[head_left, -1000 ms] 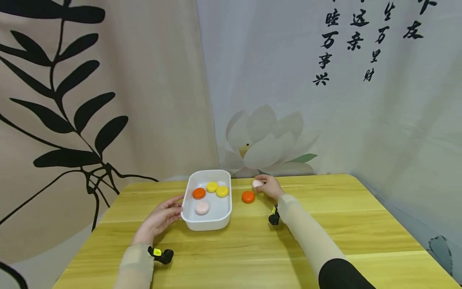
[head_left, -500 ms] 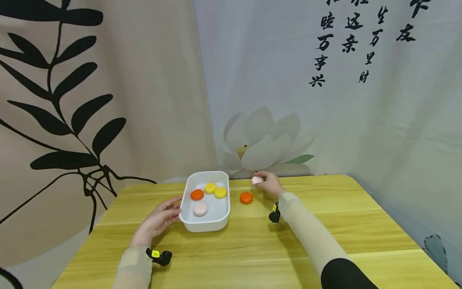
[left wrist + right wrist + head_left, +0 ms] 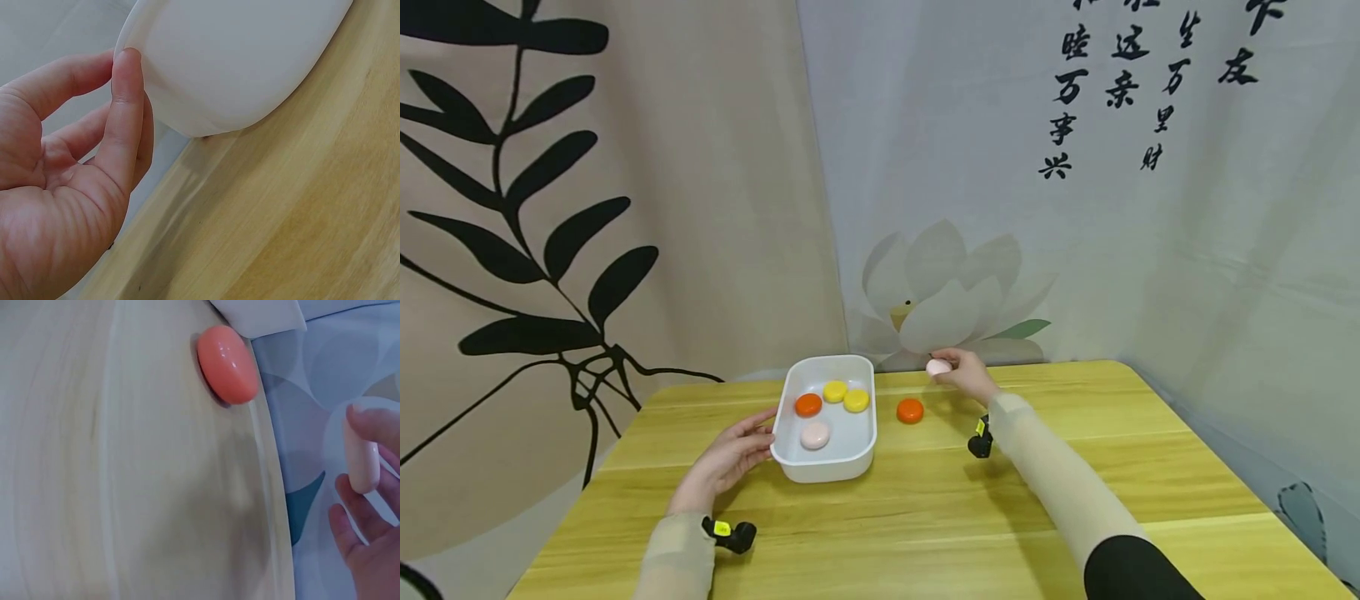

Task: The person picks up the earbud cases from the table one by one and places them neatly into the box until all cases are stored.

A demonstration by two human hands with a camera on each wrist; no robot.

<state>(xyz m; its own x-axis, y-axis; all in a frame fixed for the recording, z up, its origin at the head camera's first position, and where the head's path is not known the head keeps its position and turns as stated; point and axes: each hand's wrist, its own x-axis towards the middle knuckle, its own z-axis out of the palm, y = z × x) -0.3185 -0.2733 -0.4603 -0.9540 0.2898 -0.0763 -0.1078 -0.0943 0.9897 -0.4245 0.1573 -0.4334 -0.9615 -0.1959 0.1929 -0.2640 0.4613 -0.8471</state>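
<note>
A white rectangular tub (image 3: pixel 823 472) stands on the table, holding an orange disc (image 3: pixel 808 406), two yellow discs (image 3: pixel 835 392) and a pale pink disc (image 3: pixel 815 435). Against its left side rest the fingertips of my left hand (image 3: pixel 726 467); the left wrist view shows those fingers (image 3: pixel 125 100) touching the outer wall near the rim. My right hand (image 3: pixel 970 377) pinches another pale pink disc (image 3: pixel 361 453) between thumb and fingers, held near the table's far edge. A glossy orange disc (image 3: pixel 228 364) lies on the wood between the tub and my right hand.
The light wooden table (image 3: pixel 865 542) ends at a printed cloth backdrop (image 3: pixel 745 208) with dark leaves, a pale lotus and black characters. The cloth hangs right behind the far edge.
My right hand has shifted slightly, up and to the right, with the pale pink disc still pinched. The left hand and tub hold their places; the head view has drifted a little.
</note>
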